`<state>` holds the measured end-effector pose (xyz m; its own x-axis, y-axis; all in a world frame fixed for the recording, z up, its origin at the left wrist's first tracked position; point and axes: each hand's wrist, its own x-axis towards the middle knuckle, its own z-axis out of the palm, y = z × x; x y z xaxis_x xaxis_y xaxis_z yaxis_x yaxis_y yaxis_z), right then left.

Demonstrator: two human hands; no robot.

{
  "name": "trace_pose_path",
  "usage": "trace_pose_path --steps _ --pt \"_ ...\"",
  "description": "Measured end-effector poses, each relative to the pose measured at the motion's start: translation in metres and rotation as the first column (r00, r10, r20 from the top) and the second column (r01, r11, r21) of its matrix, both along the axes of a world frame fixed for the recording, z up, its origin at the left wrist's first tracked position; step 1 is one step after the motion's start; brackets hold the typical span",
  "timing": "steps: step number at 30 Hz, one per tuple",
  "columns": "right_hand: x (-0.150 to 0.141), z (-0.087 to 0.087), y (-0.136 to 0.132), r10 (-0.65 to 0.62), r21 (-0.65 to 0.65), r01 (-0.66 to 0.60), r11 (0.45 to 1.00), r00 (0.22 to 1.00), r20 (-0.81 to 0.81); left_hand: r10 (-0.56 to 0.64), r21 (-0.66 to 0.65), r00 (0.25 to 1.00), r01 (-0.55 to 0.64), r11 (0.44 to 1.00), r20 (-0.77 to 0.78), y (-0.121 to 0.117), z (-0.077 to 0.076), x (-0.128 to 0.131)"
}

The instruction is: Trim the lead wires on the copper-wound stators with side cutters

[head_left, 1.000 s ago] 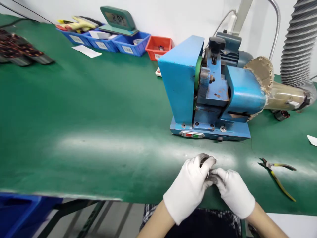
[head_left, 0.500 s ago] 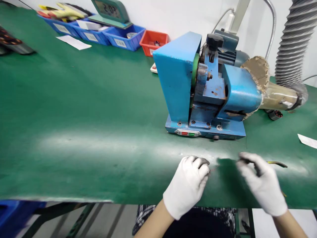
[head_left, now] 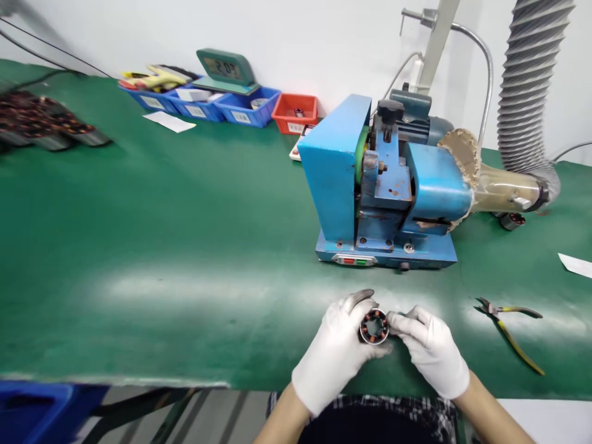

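Both hands wear white gloves and meet near the front edge of the green table [head_left: 161, 246]. My left hand [head_left: 335, 351] is wrapped round a small round motor stator [head_left: 374, 327], a metal ring with copper windings inside, its open face turned up toward me. My right hand [head_left: 430, 348] pinches the stator's right side with thumb and forefinger. Just behind the hands stands a blue bench machine [head_left: 379, 191] with red and green buttons on its base.
Yellow-handled pliers [head_left: 509, 317] lie on the table to the right. A grey ribbed hose [head_left: 525, 92] joins the machine's right end. Blue bins [head_left: 203, 105], a red bin [head_left: 296, 111] and a green clock [head_left: 226, 66] line the back wall. Dark parts [head_left: 41, 123] sit far left.
My right hand, which had swung out toward the pliers half a second ago, has come back to the left hand. The stator is now turned face up between both hands.
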<state>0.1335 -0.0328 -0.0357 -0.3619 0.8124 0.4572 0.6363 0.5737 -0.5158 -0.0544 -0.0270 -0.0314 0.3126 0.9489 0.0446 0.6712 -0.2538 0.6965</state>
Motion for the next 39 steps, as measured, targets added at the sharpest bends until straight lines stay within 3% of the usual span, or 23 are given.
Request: trace_pose_path --steps 3,6,9,12,14,15,18,20,22,24,27,29,31,35,37,39 --pt "-0.003 0.018 -0.001 -0.026 -0.009 0.026 1.000 0.999 -0.046 0.105 -0.168 0.963 -0.064 0.984 0.248 -0.005 0.008 0.007" --pt "-0.007 0.039 -0.004 -0.121 -0.129 0.101 0.987 0.980 -0.158 0.223 -0.297 0.852 -0.084 0.951 0.474 -0.012 0.023 0.013" --pt "-0.012 0.055 -0.005 -0.237 -0.338 0.144 0.930 0.939 -0.251 0.126 -0.139 0.793 -0.053 0.989 0.596 -0.017 0.034 0.012" --pt "-0.014 0.064 -0.006 -0.312 -0.572 0.081 0.816 0.895 -0.318 -0.002 0.093 0.838 -0.058 0.994 0.545 -0.021 0.040 0.005" --pt "-0.014 0.065 -0.006 -0.333 -0.669 0.016 0.743 0.876 -0.349 -0.015 0.112 0.893 -0.040 0.993 0.450 -0.023 0.043 0.002" --pt "-0.013 0.065 -0.006 -0.334 -0.674 0.015 0.739 0.876 -0.347 -0.024 0.072 0.909 -0.007 0.997 0.417 -0.023 0.045 0.000" --pt "-0.013 0.064 -0.008 -0.329 -0.486 0.169 0.858 0.906 -0.266 -0.068 -0.062 0.910 0.103 0.993 0.408 -0.021 0.054 0.001" --pt "-0.014 0.065 -0.010 -0.333 -0.292 0.264 0.919 0.917 -0.221 -0.132 -0.009 0.896 0.150 0.989 0.423 -0.021 0.058 0.003" --pt "-0.015 0.066 -0.013 -0.332 -0.219 0.284 0.933 0.916 -0.226 -0.124 0.082 0.914 0.099 0.992 0.387 -0.021 0.060 0.007" --pt "-0.017 0.068 -0.014 -0.336 -0.304 0.249 0.920 0.899 -0.281 -0.036 0.162 0.952 -0.014 0.987 0.304 -0.021 0.058 0.010" --pt "-0.018 0.067 -0.014 -0.393 -0.532 0.120 0.838 0.810 -0.435 0.032 0.202 0.978 -0.076 0.976 0.208 -0.021 0.054 0.011" --pt "-0.016 0.066 -0.013 -0.432 -0.608 0.052 0.792 0.751 -0.499 0.015 0.122 0.971 -0.045 0.992 0.237 -0.019 0.054 0.009" --pt "-0.011 0.066 -0.012 -0.416 -0.625 0.001 0.780 0.747 -0.519 0.055 -0.031 0.952 -0.048 0.998 0.302 -0.018 0.055 0.008" --pt "0.002 0.074 -0.009 -0.171 -0.571 -0.155 0.806 0.863 -0.475 0.239 -0.329 0.879 -0.101 0.939 0.413 -0.018 0.056 0.007" --pt "0.008 0.078 -0.009 -0.074 -0.520 -0.130 0.844 0.932 -0.354 0.334 -0.420 0.834 -0.138 0.897 0.439 -0.018 0.055 0.007" --pt "0.011 0.081 -0.011 -0.088 -0.443 -0.025 0.896 0.969 -0.232 0.375 -0.453 0.809 -0.153 0.878 0.453 -0.018 0.056 0.007"
